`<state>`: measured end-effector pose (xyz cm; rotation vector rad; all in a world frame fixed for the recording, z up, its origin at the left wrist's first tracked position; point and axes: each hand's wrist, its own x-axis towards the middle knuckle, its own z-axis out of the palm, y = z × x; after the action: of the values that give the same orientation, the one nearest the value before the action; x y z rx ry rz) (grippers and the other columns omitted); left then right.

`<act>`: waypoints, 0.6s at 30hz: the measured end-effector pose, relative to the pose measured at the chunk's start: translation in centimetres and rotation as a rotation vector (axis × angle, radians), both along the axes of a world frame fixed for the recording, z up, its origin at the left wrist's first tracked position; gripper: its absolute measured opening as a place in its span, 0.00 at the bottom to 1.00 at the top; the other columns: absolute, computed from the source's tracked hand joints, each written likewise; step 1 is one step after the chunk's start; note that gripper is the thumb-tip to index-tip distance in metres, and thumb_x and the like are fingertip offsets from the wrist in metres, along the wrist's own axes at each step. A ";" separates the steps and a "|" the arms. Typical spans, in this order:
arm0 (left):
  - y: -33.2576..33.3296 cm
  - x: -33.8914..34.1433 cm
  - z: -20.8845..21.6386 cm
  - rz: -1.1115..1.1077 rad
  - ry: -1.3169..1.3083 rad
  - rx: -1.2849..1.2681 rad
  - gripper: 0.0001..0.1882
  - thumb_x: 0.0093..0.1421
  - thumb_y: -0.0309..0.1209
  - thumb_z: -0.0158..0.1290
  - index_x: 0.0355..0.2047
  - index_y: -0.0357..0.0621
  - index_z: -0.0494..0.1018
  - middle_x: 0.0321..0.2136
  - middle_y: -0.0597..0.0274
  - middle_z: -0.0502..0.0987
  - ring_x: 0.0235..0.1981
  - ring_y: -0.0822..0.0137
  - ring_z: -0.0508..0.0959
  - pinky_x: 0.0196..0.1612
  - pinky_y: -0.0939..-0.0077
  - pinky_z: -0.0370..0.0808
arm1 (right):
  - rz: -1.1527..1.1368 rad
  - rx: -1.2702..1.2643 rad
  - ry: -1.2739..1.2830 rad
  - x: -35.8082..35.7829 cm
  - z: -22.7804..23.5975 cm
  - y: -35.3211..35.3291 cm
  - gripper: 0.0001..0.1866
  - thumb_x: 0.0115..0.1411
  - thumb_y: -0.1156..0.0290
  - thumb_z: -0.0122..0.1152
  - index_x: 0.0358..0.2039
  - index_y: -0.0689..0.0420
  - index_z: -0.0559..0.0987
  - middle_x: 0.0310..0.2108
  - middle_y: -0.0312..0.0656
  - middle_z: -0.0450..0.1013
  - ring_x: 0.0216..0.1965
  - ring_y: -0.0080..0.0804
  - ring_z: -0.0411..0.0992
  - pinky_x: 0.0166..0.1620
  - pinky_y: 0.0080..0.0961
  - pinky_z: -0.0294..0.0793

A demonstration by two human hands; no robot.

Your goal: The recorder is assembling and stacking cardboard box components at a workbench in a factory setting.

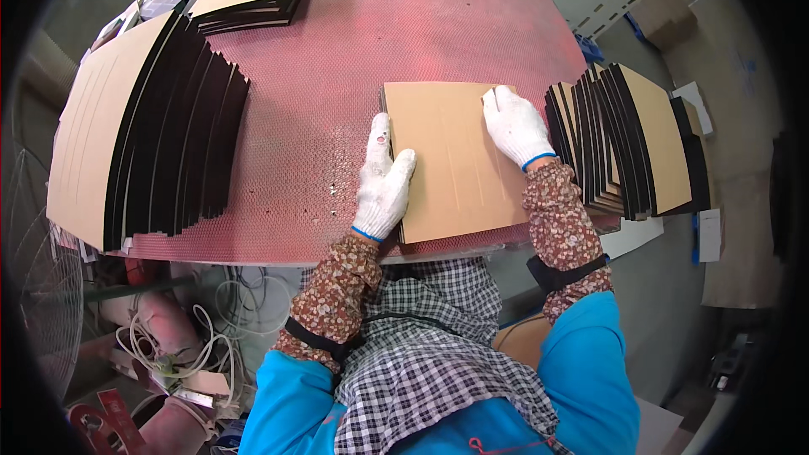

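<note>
Centrally placed tan board [451, 164]: on the pink counter [312, 93], between left hand [383, 185] and right hand [516, 125].
Left hand: open along the board's left edge, thumb spread over its top.
Right hand: curled at the upper right; whether it grips, I cannot tell.
Either side: left stack [156, 135], right stack [628, 143].

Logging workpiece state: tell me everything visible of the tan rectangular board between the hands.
The tan rectangular board looks like smooth, matte cardboard, with faint lengthwise lines across its face. A dark edge shows along its left side; whether it is one piece or several stacked, I cannot tell. It appears to lie flat near the front of the red mesh-covered table. The white-gloved left hand is at its left edge; the white-gloved right hand has its fingers at the upper right corner.
</note>
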<state>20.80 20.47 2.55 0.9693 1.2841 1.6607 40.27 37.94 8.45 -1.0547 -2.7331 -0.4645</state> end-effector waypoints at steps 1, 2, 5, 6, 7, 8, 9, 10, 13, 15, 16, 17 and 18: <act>0.1 0.0 0.4 -0.008 -0.038 -0.001 0.39 0.69 0.25 0.48 0.75 0.28 0.43 0.74 0.39 0.52 0.74 0.52 0.55 0.74 0.63 0.54 | -0.180 -0.205 0.084 -0.5 -0.1 0.0 0.12 0.71 0.63 0.48 0.40 0.58 0.75 0.31 0.51 0.77 0.33 0.53 0.80 0.35 0.49 0.81; 0.2 0.0 0.6 -0.019 -0.076 -0.001 0.39 0.69 0.26 0.48 0.75 0.28 0.43 0.74 0.39 0.52 0.75 0.52 0.55 0.75 0.63 0.54 | -0.178 -0.203 0.082 -0.3 0.0 -0.4 0.12 0.71 0.63 0.48 0.40 0.58 0.75 0.31 0.51 0.77 0.33 0.53 0.80 0.35 0.49 0.81; 0.2 -0.3 0.1 -0.010 -0.004 -0.008 0.40 0.69 0.26 0.49 0.75 0.28 0.43 0.74 0.38 0.52 0.75 0.51 0.55 0.75 0.62 0.54 | -0.186 -0.276 0.147 0.4 2.0 -4.9 0.13 0.72 0.63 0.46 0.41 0.59 0.74 0.32 0.52 0.76 0.32 0.54 0.80 0.34 0.52 0.80; 0.3 -0.3 0.0 -0.005 -0.010 -0.010 0.40 0.69 0.26 0.49 0.75 0.28 0.43 0.74 0.38 0.52 0.75 0.51 0.55 0.75 0.62 0.54 | -0.182 -0.278 0.140 1.3 1.6 -6.2 0.13 0.72 0.63 0.46 0.41 0.59 0.74 0.32 0.52 0.76 0.32 0.54 0.80 0.34 0.52 0.80; 0.5 0.1 0.1 -0.008 -0.038 0.001 0.40 0.68 0.27 0.49 0.74 0.28 0.44 0.74 0.38 0.52 0.74 0.51 0.55 0.75 0.63 0.54 | -0.226 -0.309 0.093 3.0 1.2 -7.4 0.12 0.72 0.63 0.47 0.41 0.59 0.74 0.33 0.52 0.75 0.32 0.53 0.79 0.33 0.51 0.80; 0.5 0.0 0.2 0.003 -0.061 0.006 0.39 0.68 0.28 0.49 0.74 0.27 0.45 0.74 0.37 0.53 0.74 0.50 0.56 0.75 0.64 0.53 | -0.256 -0.346 0.046 3.9 0.9 -8.8 0.11 0.71 0.64 0.48 0.41 0.59 0.74 0.34 0.53 0.74 0.31 0.53 0.79 0.33 0.50 0.80; 0.3 0.0 0.3 0.000 -0.086 -0.001 0.39 0.68 0.28 0.49 0.74 0.27 0.45 0.73 0.38 0.53 0.74 0.51 0.56 0.75 0.64 0.54 | -0.195 -0.316 0.031 4.7 1.0 -10.6 0.11 0.71 0.64 0.49 0.40 0.58 0.74 0.34 0.54 0.74 0.30 0.54 0.79 0.32 0.51 0.79; 0.1 -0.1 0.2 0.006 -0.090 -0.003 0.39 0.68 0.28 0.49 0.74 0.27 0.45 0.73 0.38 0.53 0.74 0.51 0.56 0.75 0.64 0.54 | -0.131 -0.285 0.016 5.4 1.8 -12.6 0.10 0.71 0.64 0.50 0.40 0.58 0.73 0.33 0.55 0.75 0.29 0.55 0.78 0.32 0.51 0.79; 0.0 -0.4 0.5 0.013 -0.040 0.016 0.39 0.68 0.28 0.49 0.74 0.27 0.45 0.73 0.38 0.54 0.74 0.51 0.56 0.74 0.64 0.54 | -0.282 -0.476 0.152 5.6 4.4 -17.1 0.13 0.73 0.60 0.50 0.38 0.56 0.73 0.25 0.56 0.77 0.27 0.58 0.78 0.31 0.53 0.77; -0.3 -0.5 1.6 -0.004 0.050 -0.008 0.39 0.68 0.28 0.49 0.74 0.27 0.46 0.73 0.38 0.54 0.74 0.51 0.56 0.75 0.64 0.53 | -0.348 -0.532 0.193 5.2 4.6 -18.2 0.14 0.74 0.59 0.50 0.36 0.56 0.73 0.23 0.55 0.77 0.26 0.58 0.78 0.30 0.53 0.77; -0.3 -0.4 1.5 -0.005 0.047 -0.010 0.39 0.68 0.28 0.49 0.74 0.27 0.46 0.73 0.38 0.54 0.74 0.51 0.56 0.75 0.64 0.53 | -0.350 -0.533 0.190 4.7 4.5 -18.5 0.14 0.74 0.59 0.50 0.36 0.56 0.73 0.23 0.55 0.77 0.26 0.58 0.78 0.30 0.53 0.77; -0.3 -0.3 1.3 -0.006 0.020 0.016 0.38 0.68 0.28 0.49 0.74 0.26 0.46 0.73 0.37 0.53 0.75 0.50 0.55 0.75 0.63 0.53 | -0.343 -0.511 0.211 4.2 4.4 -18.6 0.14 0.73 0.59 0.51 0.36 0.56 0.73 0.23 0.55 0.77 0.26 0.57 0.78 0.30 0.52 0.77; -0.2 -0.2 1.1 -0.006 -0.007 0.042 0.38 0.69 0.28 0.49 0.73 0.26 0.47 0.73 0.36 0.52 0.75 0.49 0.54 0.75 0.61 0.52 | -0.335 -0.489 0.231 3.7 4.2 -18.6 0.13 0.73 0.59 0.51 0.37 0.56 0.73 0.23 0.54 0.77 0.26 0.57 0.78 0.30 0.52 0.77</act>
<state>20.56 20.22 3.64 0.9908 1.2452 1.6910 43.98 19.30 12.68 -1.5769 -2.5205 0.2943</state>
